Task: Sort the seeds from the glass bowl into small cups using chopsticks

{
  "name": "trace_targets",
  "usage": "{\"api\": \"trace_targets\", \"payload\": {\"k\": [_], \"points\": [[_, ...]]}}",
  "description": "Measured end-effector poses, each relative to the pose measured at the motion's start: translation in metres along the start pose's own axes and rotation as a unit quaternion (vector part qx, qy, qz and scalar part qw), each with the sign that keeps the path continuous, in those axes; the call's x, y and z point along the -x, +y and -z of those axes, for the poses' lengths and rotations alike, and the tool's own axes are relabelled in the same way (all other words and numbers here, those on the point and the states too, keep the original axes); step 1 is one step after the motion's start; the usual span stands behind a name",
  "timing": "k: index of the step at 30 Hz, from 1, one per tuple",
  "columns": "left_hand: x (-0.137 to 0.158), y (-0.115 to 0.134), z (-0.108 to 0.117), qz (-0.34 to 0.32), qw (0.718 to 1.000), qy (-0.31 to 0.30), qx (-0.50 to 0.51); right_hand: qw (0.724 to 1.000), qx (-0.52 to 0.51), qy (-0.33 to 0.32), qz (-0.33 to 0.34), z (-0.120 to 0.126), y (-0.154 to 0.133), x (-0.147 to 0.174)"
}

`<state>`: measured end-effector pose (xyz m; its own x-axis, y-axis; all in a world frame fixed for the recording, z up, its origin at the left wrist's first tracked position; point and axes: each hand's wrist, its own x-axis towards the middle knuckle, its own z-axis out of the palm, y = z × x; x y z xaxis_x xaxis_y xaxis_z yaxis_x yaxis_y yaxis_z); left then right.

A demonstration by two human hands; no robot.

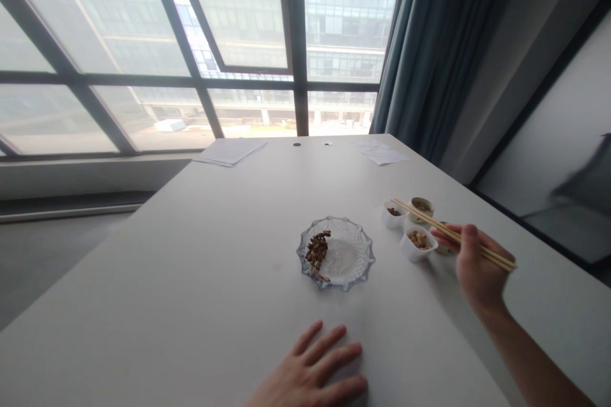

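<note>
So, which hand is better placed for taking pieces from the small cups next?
Right, most likely: the right hand holds the chopsticks near the small cups; the left hand, spread open, is farther from them.

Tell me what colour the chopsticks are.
The chopsticks are pale yellowish tan, best seen in the head view.

Right of the glass plate (351,261), the right hand (480,267) partly hides one cup (445,250). Below the plate, the left hand (315,372) is cut off.

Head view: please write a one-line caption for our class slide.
Right hand holds chopsticks above small cups; left hand spread before scalloped glass dish holding brown pieces.
</note>
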<state>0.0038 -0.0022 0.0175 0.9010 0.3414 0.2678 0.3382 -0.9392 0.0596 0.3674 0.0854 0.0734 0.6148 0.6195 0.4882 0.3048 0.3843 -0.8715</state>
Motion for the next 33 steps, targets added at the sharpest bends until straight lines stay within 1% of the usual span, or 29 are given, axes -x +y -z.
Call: {"api": "trace_targets", "payload": {"k": [3,6,8,10,12,13,15,19,24,30,33], "points": [[0.000,0.000,0.000,0.000,1.000,0.012,-0.006,1.000,-0.011,-0.011,0.006,-0.003,-0.006,0.005],[0.000,0.000,0.000,-0.004,1.000,0.013,-0.013,0.998,-0.033,-0.047,-0.002,-0.008,-0.009,0.017],[0.000,0.000,-0.001,-0.004,1.000,0.013,-0.014,0.993,-0.048,-0.104,-0.009,-0.013,-0.010,0.029],[0.000,0.000,-0.001,-0.002,1.000,0.007,-0.014,0.980,-0.061,-0.189,-0.005,-0.019,-0.012,0.044],[0.000,0.000,-0.002,-0.003,1.000,0.001,-0.015,0.956,-0.072,-0.285,0.011,-0.026,-0.014,0.057],[0.000,0.000,-0.002,-0.003,1.000,0.001,-0.016,0.943,-0.076,-0.324,0.020,-0.029,-0.016,0.063],[0.000,0.000,-0.002,-0.005,1.000,0.006,-0.019,0.925,-0.086,-0.368,0.031,-0.034,-0.017,0.072],[0.000,0.000,-0.002,-0.002,1.000,0.012,-0.022,0.922,-0.098,-0.374,0.030,-0.040,-0.018,0.077],[0.001,0.001,-0.002,-0.004,1.000,0.005,-0.022,0.922,-0.101,-0.373,0.002,-0.043,-0.017,0.076],[0.001,0.000,-0.004,0.003,1.000,-0.010,-0.010,0.937,-0.097,-0.333,-0.031,-0.043,-0.013,0.080],[0.000,0.000,-0.002,0.004,1.000,-0.016,-0.006,0.945,-0.092,-0.310,-0.038,-0.042,-0.013,0.076]]}}
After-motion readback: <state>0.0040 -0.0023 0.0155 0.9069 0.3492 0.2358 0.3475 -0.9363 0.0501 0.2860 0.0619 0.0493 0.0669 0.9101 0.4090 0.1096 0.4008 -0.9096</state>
